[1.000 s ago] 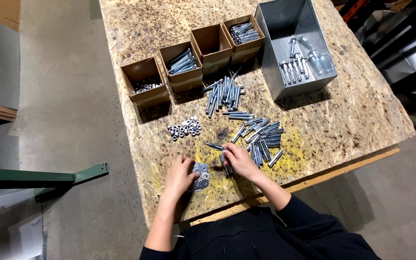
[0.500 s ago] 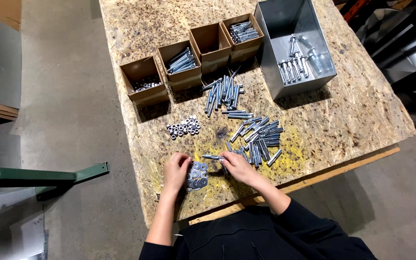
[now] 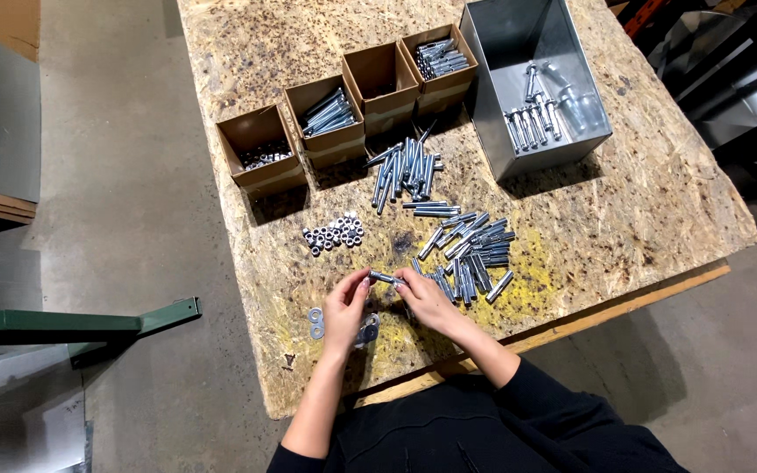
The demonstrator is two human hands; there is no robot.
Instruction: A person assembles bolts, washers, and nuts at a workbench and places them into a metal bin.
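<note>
Both hands are holding 1 small bolt (image 3: 383, 278) above the tabletop (image 3: 624, 201): the left hand (image 3: 345, 308) is pinching its left end and the right hand (image 3: 425, 300) its right end. Loose washers (image 3: 315, 322) are lying just beside the left hand, a bolt pile (image 3: 470, 254) near the right.

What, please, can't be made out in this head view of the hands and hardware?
- Bolt: too small to tell whether a nut is on it; fingers of the left hand and right hand cover its ends.
- Third box: contents lost in shadow.
- Washers: partly under the left hand.
</note>
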